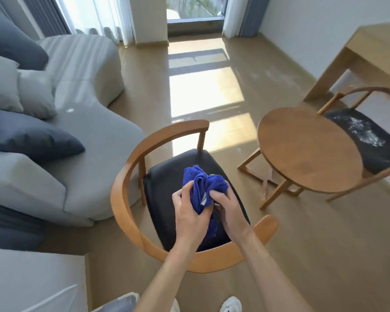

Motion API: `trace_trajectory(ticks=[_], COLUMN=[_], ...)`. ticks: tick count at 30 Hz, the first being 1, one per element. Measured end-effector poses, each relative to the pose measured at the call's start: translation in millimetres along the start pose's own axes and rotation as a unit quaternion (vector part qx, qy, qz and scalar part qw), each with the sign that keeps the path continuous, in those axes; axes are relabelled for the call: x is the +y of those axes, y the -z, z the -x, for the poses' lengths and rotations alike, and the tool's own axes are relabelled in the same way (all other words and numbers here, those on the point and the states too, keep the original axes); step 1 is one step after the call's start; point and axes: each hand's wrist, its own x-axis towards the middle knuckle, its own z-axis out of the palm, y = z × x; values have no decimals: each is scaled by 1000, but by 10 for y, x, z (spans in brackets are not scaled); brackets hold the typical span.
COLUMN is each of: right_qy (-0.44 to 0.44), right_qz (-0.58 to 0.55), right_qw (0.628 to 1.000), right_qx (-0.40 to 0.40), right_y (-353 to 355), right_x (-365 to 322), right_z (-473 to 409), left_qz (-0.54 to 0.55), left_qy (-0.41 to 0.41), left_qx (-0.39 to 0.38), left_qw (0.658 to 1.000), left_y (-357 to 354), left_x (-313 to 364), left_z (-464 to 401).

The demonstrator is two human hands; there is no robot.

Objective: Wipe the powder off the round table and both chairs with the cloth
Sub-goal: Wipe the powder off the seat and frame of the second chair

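Both hands are bunching the cloth [200,185] above the near chair [167,176]. The left hand [189,212] has its fingers curled round the blue wad from the left, and the right hand [225,210] pinches the other side, so both are closed on the fabric with nothing else held. The cloth sits over the middle of the dark seat; whether it touches the seat I cannot tell, since the hands cover the lower folds.

That seat shows no powder I can make out, so I judge the near chair done, or close to it, and the step in hand is regathering the cloth to a clean face.

Just right of it, the round table [306,149] also looks bare of powder, though glare and blur make that uncertain.

Behind the table, the far chair [383,154] carries a plain white scatter of powder [363,129] on its black seat. The next move probably calls for stepping round the table and sweeping that patch inward, not flicking it to the floor.
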Motion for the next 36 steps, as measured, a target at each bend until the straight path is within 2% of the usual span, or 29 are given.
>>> trace_trajectory(ticks=[7,13,20,25,29,36], right_qy=[88,105,102,107,117,119], right_qz=[40,4,-37,-95,-148,-139], right_qw=[990,977,965,955,949,939], right_qx=[98,184,241,261,254,293], right_y=[822,1799,3079,3861,4288,4877], right_x=[-831,-1407,-1793,-1927,-2019,-2161], right_z=[237,639,1087,1374,1517,1326], left_qz=[14,70,18,-15,-24,10], left_qy=[-65,-72,-93,-102,-120,-111], left_qx=[-122,-218,-233,-280,-303,-315], left_qw=[990,971,968,955,945,943], left_y=[-831,-1740,-3049,-3769,-4201,-4813], left_x=[847,1548,2162,2447,2589,2706], left_z=[-76,152,499,730,815,619])
